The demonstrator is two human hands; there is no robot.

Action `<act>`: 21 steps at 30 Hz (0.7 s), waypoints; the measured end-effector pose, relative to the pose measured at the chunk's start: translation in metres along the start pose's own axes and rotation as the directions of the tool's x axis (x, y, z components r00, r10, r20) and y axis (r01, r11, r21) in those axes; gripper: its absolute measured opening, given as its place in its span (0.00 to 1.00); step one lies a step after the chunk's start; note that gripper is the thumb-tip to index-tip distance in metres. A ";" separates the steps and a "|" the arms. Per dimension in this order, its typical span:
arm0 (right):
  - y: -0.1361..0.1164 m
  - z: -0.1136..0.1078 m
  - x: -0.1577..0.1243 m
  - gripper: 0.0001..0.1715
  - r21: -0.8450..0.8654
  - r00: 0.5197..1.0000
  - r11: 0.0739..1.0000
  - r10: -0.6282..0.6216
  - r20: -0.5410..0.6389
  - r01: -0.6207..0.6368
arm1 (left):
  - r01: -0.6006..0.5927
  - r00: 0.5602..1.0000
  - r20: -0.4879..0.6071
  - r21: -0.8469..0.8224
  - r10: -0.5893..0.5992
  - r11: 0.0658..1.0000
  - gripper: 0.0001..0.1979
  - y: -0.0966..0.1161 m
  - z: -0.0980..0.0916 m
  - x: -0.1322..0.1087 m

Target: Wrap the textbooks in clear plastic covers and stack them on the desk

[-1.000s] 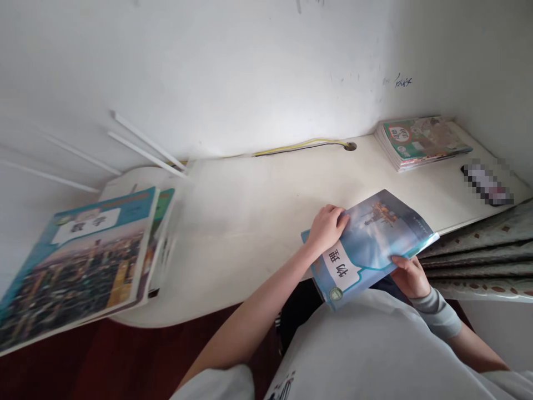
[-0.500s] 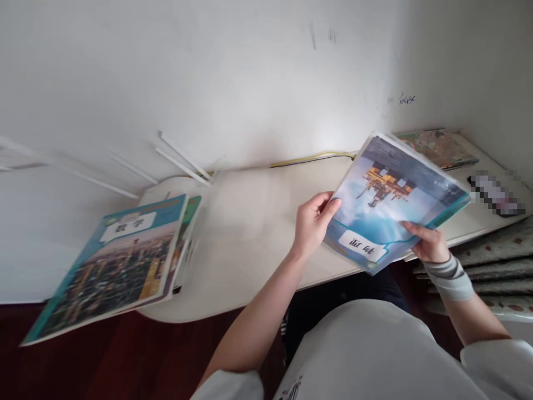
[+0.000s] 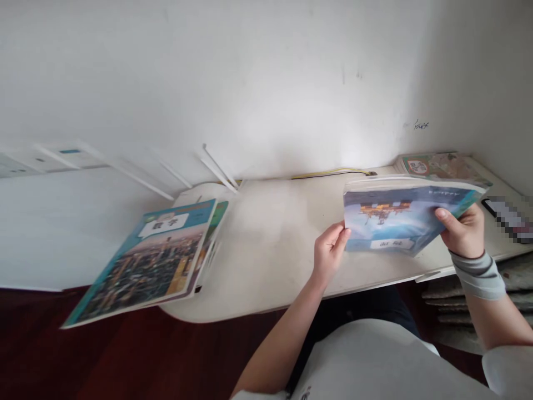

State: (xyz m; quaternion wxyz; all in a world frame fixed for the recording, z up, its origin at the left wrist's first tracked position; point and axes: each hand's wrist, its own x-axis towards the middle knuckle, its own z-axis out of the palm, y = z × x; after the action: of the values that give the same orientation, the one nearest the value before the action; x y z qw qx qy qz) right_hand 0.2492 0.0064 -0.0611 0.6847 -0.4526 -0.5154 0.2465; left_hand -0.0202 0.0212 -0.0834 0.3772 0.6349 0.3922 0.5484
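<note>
Both my hands hold a blue-covered textbook [image 3: 385,216] with an orange structure pictured upside down on its front. It is tipped up over the right part of the white table [image 3: 270,239], and its top page edges face me. My left hand [image 3: 332,247] pinches the left edge between thumb and fingers. On the right side, my right hand [image 3: 464,230] grips the book with the thumb on the cover and the fingers behind. Whether this is one book or several stacked together, I cannot tell.
Textbooks with a city picture on the top cover [image 3: 154,261] lie at the table's left end, overhanging its edge. Behind the held book are more books [image 3: 449,166]. A blurred-out phone [image 3: 510,219] lies at right. A yellow cable [image 3: 325,173] runs along the wall.
The textbook has been tilted up from a slanted pose, so its cover looks foreshortened and its page edges show. My right hand has moved higher along its side. The view has shifted.
</note>
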 end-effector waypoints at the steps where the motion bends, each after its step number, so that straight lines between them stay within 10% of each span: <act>1: -0.001 0.000 0.000 0.11 0.022 1.000 1.000 -0.014 -0.020 0.014 | -0.002 1.000 -0.001 -0.010 0.002 1.000 0.15 0.001 0.000 0.001; 14: -0.006 -0.005 0.004 0.22 0.236 0.958 0.929 0.260 0.124 -0.283 | 0.152 0.980 0.152 -0.188 -0.124 0.970 0.13 -0.024 -0.011 0.015; 21: 0.009 -0.025 -0.007 0.11 -0.077 0.834 0.919 0.385 0.396 -0.387 | 0.175 0.983 0.100 -0.241 -0.154 0.955 0.10 -0.022 -0.007 0.018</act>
State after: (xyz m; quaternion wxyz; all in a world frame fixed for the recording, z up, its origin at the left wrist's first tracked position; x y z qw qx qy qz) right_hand 0.2716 -0.0044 -0.0741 0.5013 -0.4843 -0.5425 0.4688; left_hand -0.0273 0.0468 -0.0950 0.5135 0.5692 0.3565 0.5340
